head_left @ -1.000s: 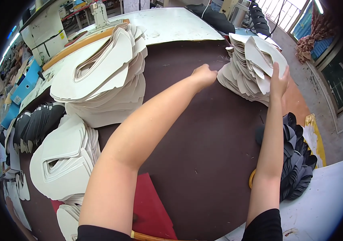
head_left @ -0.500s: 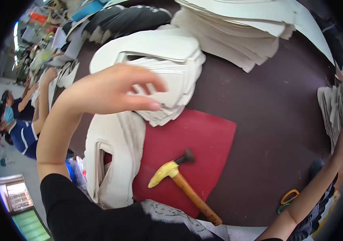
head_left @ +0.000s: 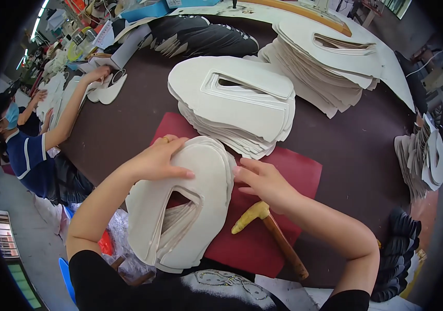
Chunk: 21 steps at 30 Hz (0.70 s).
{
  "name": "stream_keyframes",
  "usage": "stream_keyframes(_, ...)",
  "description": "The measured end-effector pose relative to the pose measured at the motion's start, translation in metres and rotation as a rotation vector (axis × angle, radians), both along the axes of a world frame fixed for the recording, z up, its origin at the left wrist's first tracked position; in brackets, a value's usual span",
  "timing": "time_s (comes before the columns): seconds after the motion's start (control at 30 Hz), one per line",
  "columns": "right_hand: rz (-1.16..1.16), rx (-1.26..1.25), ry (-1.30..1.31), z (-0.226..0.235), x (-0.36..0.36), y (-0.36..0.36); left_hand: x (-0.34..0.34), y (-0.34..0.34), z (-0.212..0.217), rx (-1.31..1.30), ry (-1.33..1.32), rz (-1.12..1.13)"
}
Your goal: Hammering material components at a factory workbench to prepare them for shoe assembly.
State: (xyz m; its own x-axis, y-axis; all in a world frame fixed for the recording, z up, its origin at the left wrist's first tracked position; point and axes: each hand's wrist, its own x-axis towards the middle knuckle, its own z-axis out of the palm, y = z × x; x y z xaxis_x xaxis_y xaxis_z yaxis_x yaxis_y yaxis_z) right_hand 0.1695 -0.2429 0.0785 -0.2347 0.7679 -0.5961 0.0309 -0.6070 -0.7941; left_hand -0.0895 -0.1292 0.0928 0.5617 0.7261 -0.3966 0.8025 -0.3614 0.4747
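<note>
A near stack of off-white, U-shaped shoe-upper pieces (head_left: 211, 194) lies tilted at the left edge of a red sheet (head_left: 255, 256), its central opening showing the layers below. My left hand (head_left: 160, 159) grips its far left edge, thumb on top and fingers partly hidden beyond the rim. At the stack's right edge is my right hand (head_left: 267, 182), fingers apart and fingertips at or very near the layers. Under my right wrist lies a hammer (head_left: 282, 239) with a wooden handle and a yellow-wrapped head, partly covered. A second stack of white pieces (head_left: 242, 114) sits just beyond.
On the dark brown table (head_left: 356, 155) stand a taller white stack (head_left: 330, 57) at the back right and another (head_left: 423, 160) at the right edge. Black shoe pieces (head_left: 206, 36) lie at the back. A masked co-worker (head_left: 30, 150) reaches over white pieces at the left.
My right hand has come from the stack at the right edge to the near stack. My left hand has lowered onto the near stack. The view has shifted.
</note>
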Motion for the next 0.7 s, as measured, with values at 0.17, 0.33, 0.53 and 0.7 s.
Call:
stream_keyframes(0.17, -0.091, 0.076, -0.002, -0.006, -0.032, -0.005, -0.012, 0.005, 0.004, -0.498, -0.111, 0.21)
stream_keyframes(0.33, -0.042, 0.292, -0.102, -0.032, -0.054, -0.01, -0.021, -0.021, 0.02, -0.515, -0.271, 0.311)
stream_keyframes(0.53, -0.149, 0.536, 0.018, -0.005, -0.047, -0.039, -0.016, -0.073, 0.081, -0.08, -0.534, 0.174)
stream_keyframes(0.7, -0.147, 1.036, -0.147, 0.084, -0.001, -0.086, 0.012, -0.1, 0.134, 0.022, -0.876, 0.03)
